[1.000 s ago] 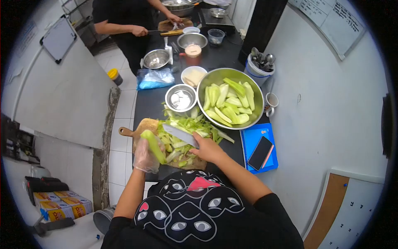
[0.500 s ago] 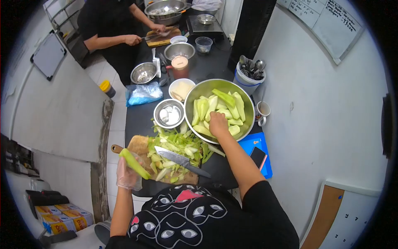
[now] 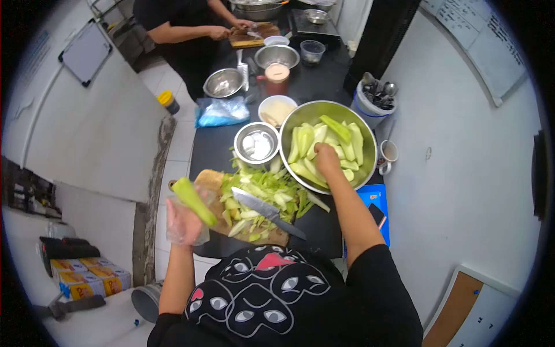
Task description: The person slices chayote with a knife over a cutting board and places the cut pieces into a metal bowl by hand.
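Note:
My left hand, in a clear plastic glove, holds a long, pale green peeled vegetable piece beside the cutting board. My right hand is bare and reaches into a large steel bowl, its fingers curled down among several similar green pieces. What those fingers hold is hidden. On the wooden cutting board lies a heap of green and whitish peelings. A knife rests across the heap, its dark handle pointing towards me.
Beyond the board stand a small steel bowl, a white bowl and a red mug. A cutlery bucket, a white mug and a phone are at the right. Another person cuts on a second board.
The camera view has shifted, so the table sits further right and higher. My left hand has turned more palm-up under the green piece. My right hand stays in the large bowl.

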{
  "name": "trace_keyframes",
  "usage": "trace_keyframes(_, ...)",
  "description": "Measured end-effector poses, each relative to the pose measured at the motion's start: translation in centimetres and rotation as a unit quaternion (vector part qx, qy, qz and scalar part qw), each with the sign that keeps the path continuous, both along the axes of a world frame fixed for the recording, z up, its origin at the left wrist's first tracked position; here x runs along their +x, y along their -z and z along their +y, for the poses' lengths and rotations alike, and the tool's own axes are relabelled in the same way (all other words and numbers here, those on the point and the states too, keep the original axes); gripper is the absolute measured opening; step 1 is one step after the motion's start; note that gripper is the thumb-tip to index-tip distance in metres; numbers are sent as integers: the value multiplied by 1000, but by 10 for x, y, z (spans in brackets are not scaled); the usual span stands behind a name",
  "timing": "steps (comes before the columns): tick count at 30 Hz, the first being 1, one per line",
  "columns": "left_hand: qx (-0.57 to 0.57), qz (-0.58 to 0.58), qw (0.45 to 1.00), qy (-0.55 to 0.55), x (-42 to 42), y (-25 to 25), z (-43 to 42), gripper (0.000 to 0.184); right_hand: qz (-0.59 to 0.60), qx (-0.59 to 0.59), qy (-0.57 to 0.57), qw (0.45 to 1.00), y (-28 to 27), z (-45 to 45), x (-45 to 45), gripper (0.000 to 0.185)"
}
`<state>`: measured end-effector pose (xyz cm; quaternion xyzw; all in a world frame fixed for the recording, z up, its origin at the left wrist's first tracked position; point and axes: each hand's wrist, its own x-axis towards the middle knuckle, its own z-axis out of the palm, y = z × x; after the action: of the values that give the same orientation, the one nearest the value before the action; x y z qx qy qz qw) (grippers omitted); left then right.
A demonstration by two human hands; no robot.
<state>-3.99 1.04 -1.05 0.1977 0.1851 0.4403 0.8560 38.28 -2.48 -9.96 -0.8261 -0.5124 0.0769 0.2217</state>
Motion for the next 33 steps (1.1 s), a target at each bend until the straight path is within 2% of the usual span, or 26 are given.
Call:
trace_keyframes(2,24,-45,998,32,1,2,3,63,88,41,-5,995,-24,-3,-12,16)
trace_keyframes(4,26,-21,999,14,3,2,3,58,151,47,-15,987,-61,-14,-27,18)
trace_keyframes(7,41,-13,999,3,1,6,1,53,234,52,5,971,-42,-15,-12,20)
trace_keyframes(10,43,-41,998,12,-3,2,0,49,508,65,81,855,-52,-23,1,20)
trace_keyframes(11,41,-55,998,17,-4,0,-1,48,535,64,85,838,-57,-26,2,20)
trace_keyframes(13,53,-12,999,2,-11,2,0,47,587,62,93,802,-70,-33,-1,21)
trace_keyframes(16,27,0,1000,-16,-13,1,-3,47,609,39,71,789,-75,-34,-9,23)
trace_keyframes(17,12,-5,1000,-21,-14,-1,-5,46,605,34,63,793,-77,-34,-15,23)
trace_keyframes(19,81,64,992,-66,-8,-13,-15,46,596,27,48,801,-93,-35,-34,26)
trace_keyframes(20,85,66,992,-72,-7,-12,-15,46,582,11,-6,813,-97,-38,-45,34)
trace_keyframes(21,88,68,991,-77,-6,-11,-16,46,521,-38,-57,851,-96,-42,-57,41)
trace_keyframes(22,61,39,995,-68,-14,0,-9,46,351,-79,-138,923,-84,-43,-68,45)
trace_keyframes(23,33,10,998,-58,-16,6,-5,46,327,-92,-164,926,-84,-50,-83,47)
trace_keyframes(24,23,25,997,-71,-14,5,-6,46,303,-104,-169,932,-80,-56,-97,47)
trace_keyframes(25,13,40,995,-86,-12,1,-8,46,258,-51,-175,949,-72,-65,-109,49)
trace_keyframes(29,13,32,996,-79,-15,6,-7,46,191,-132,-147,962,-47,-87,-126,44)
trace_keyframes(30,10,0,998,-56,-12,1,-8,47,170,-157,-141,963,-35,-93,-127,45)
trace_keyframes(32,6,-61,998,-15,-2,-16,-13,47,137,-124,-141,973,-10,-114,-134,46)
trace_keyframes(33,87,-25,996,-17,1,-6,-12,47,123,-102,-158,974,-2,-117,-143,48)
